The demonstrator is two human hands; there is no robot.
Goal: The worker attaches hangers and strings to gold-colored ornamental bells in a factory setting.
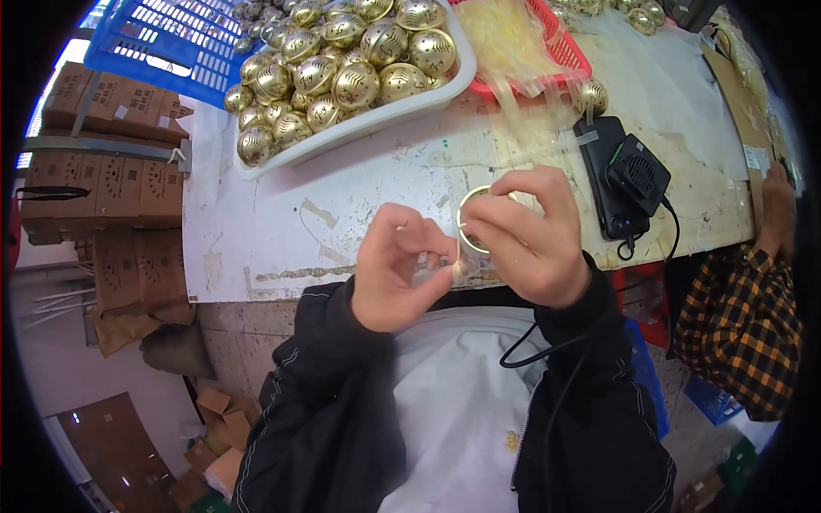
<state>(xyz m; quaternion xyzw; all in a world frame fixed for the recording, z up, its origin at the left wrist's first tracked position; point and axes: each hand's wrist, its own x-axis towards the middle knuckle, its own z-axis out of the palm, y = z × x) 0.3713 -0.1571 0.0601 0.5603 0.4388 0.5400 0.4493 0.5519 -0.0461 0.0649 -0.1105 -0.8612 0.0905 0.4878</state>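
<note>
Stacked brown cartons (128, 192) stand at far left; a blue basket (158, 38) adjoins a white tub (368, 131) heaped with gold bells (314, 73), both upon the pale, worn surface (265, 218); the left hand (398, 269) is raised near the front edge, its grip drawn together at thumb and forefinger, though whether anything thin lies between them cannot be told; a gold ring (460, 214) is held upright between the two hands; the right hand (534, 244) has its grip closed upon this ring, fingertips at the rim; farther back, a red basket (580, 61) contains translucent yellowish plastic (506, 38); a black device (637, 167) with a cable rests to the right; at far right, a co-worker's checked sleeve (742, 323) appears beside the surface.
</note>
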